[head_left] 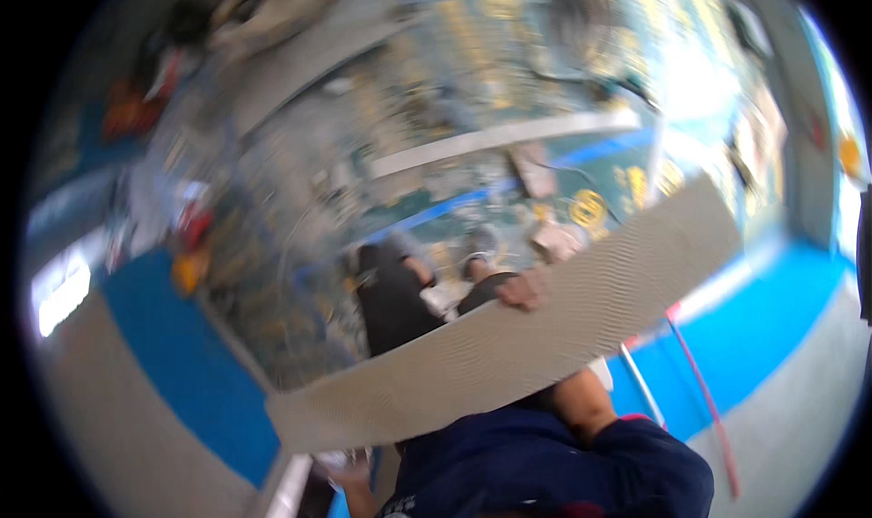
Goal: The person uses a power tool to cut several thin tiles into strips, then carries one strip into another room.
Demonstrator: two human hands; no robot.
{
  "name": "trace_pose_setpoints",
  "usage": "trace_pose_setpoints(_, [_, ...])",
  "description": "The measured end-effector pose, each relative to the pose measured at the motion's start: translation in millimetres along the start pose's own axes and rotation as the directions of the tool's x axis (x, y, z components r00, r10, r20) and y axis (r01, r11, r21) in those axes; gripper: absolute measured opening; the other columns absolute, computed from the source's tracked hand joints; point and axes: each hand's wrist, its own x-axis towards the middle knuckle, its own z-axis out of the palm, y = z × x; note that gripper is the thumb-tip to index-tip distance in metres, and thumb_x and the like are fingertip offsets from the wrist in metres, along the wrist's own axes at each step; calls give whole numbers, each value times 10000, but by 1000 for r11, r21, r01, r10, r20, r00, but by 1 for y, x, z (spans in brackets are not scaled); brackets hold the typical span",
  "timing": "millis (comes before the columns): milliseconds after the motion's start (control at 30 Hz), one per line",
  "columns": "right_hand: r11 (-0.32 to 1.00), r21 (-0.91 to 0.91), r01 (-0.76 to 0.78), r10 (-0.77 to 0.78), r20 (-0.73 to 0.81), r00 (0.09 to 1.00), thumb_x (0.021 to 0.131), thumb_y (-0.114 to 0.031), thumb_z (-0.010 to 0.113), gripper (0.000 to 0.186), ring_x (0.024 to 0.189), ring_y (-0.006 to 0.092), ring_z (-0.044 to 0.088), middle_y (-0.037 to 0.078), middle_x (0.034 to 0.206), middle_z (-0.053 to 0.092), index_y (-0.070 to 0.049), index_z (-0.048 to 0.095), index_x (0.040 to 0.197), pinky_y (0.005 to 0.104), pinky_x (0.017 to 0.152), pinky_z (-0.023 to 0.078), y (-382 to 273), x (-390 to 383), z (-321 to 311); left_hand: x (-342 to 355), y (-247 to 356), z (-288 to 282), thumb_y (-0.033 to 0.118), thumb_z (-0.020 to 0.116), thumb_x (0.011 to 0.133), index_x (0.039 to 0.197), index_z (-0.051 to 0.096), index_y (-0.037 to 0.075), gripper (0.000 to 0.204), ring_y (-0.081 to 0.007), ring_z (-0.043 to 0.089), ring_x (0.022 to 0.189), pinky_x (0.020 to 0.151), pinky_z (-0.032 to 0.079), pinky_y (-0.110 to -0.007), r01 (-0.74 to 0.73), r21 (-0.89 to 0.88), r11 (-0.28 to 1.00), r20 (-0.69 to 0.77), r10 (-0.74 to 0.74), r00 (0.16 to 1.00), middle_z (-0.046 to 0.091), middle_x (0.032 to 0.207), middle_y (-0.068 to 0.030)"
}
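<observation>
A long board-like strip slants across the view in front of my body, its upper face coated in grey-beige paste combed into fine ridges. My right hand is closed over its far edge near the middle, and the right forearm passes underneath. Low on the left, close to the strip's left end, is my left hand. Its fingers are blurred and partly hidden, so what it holds, if anything, does not show.
A long pale strip lies on the dusty, littered floor ahead. Pinkish broken pieces lie beyond the board. Blue bands run along the walls on both sides. Red and white poles stand at right. A large sheet lies far left.
</observation>
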Motion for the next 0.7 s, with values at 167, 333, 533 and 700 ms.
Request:
trace_pose_setpoints(167, [969, -171, -176, 152, -141, 978, 1073, -459, 187, 628, 524, 150, 476, 7, 555, 513, -162, 521, 631, 324, 639, 367, -16, 24, 43, 10, 11, 37, 479, 483, 996, 1433, 453, 76, 595, -353, 477, 1301, 1095, 381, -536, 10, -238, 971, -116, -39, 992, 508, 1434, -124])
trace_pose_setpoints(333, [956, -163, -246, 248, -8, 969, 1077, -442, 198, 640, 510, 154, 496, 19, 541, 537, -164, 529, 605, 325, 628, 375, 18, 59, 63, 35, -19, 34, 513, 454, 1002, 1434, 468, 107, 593, -364, 472, 1312, 1096, 371, -571, 14, -356, 934, -201, -92, 975, 507, 1444, -118])
trace_pose_setpoints(533, [897, -252, -364, 424, 250, 870, 1075, -383, 274, 593, 549, 148, 572, 8, 526, 547, -167, 540, 592, 339, 630, 399, 64, 136, 159, 66, -32, 106, 664, 341, 978, 1466, 425, 136, 725, -372, 441, 1348, 1108, 345, -592, 199, -506, 839, -142, -309, 941, 468, 1478, -127])
trace_pose_setpoints(700, [774, -493, -397, 601, 378, 704, 1024, -314, 355, 490, 526, 135, 543, 4, 548, 518, -178, 491, 574, 327, 577, 374, 156, 167, 257, 132, -58, 136, 776, 268, 923, 1400, 472, 108, 846, -378, 553, 1199, 1023, 430, -596, -42, -325, 945, 251, 129, 959, 577, 1301, -147])
